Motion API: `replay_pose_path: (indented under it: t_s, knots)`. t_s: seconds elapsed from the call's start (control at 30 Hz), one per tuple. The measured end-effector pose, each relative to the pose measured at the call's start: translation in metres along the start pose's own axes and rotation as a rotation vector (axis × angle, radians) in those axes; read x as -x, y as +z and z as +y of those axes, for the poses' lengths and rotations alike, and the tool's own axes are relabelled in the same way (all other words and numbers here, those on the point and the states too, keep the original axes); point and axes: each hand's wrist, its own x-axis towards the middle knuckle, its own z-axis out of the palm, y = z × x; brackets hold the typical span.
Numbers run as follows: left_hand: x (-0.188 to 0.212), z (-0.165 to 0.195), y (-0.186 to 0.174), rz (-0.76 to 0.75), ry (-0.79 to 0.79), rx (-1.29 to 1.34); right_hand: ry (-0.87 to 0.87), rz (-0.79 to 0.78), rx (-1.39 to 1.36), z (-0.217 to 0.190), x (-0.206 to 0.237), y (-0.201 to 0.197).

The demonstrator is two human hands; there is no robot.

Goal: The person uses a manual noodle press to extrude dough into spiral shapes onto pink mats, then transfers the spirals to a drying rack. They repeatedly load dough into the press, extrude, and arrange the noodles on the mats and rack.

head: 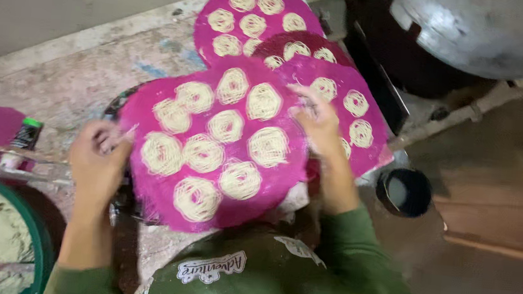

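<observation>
Noodle coils point(226, 125) lie on the near mat point(150, 118), overlapping mats point(213, 10) behind; basin point(44, 254) at left.

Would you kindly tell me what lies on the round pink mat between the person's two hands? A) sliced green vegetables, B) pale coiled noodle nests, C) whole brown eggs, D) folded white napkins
B: the nearest pink mat, gripped at its edges by the left hand and the right hand, carries rows of pale, spiral-shaped noodle nests.

Bare worktop point(72, 80) lies open at upper left; stacked pink mats point(245, 45) and a dark steamer pot point(473, 39) block the right.
</observation>
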Motion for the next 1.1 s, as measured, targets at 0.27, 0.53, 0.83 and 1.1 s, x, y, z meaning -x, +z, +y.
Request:
replay_pose_path:
  t_s: [0.27,0.53,0.83,1.1]
  knots:
    - [-0.049,-0.001,0.207,-0.390,0.043,0.137,0.014,0.418,-0.016,0.029,0.054,-0.108]
    - [-0.064,-0.022,0.257,-0.366,0.170,-0.333,0.102,0.674,0.074,0.117,0.115,-0.131]
    - [-0.005,-0.014,0.150,-0.167,0.158,-0.073,-0.036,0.766,0.283,0.100,0.197,-0.065]
    - [0.113,0.003,0.021,-0.004,-0.062,-0.023,-0.544,0.147,0.363,0.027,0.157,0.085]
